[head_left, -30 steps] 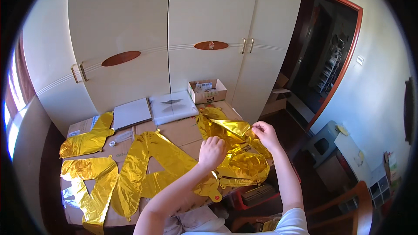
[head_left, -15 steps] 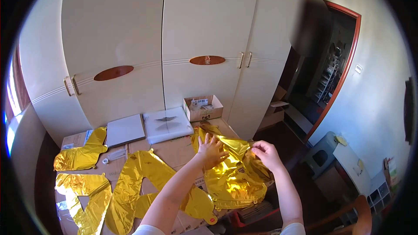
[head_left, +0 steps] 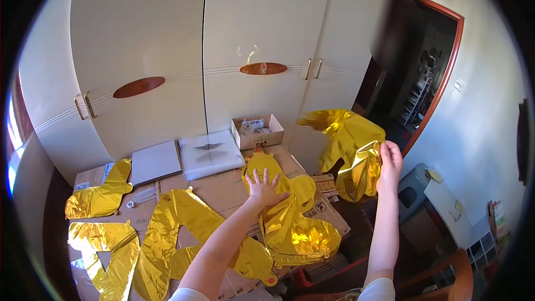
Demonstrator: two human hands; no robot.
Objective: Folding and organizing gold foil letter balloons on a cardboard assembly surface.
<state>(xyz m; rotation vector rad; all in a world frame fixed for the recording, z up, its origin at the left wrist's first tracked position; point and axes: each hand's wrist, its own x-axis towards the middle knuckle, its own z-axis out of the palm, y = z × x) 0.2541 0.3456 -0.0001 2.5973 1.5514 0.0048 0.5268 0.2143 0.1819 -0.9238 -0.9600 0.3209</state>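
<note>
Left of the small open box (head_left: pixel 273 137), gold foil pieces (head_left: pixel 159 245) lie flat, apparently spread to limit overlap. In front of the box, the left hand (head_left: pixel 264 190) presses a foil piece (head_left: pixel 301 237) with fingers splayed, gripping nothing, probably to pin it down. Right of the box, the right hand (head_left: pixel 390 164) pinches a hanging foil piece (head_left: pixel 354 134) at its edge, likely to hold it clear of the pinned one. Cardboard (head_left: pixel 225 184) covers the table under the box; a cream wardrobe (head_left: pixel 150 33) stands behind; rightward are a grey stool (head_left: pixel 411 187) and a red-framed doorway (head_left: pixel 458 50).
</note>
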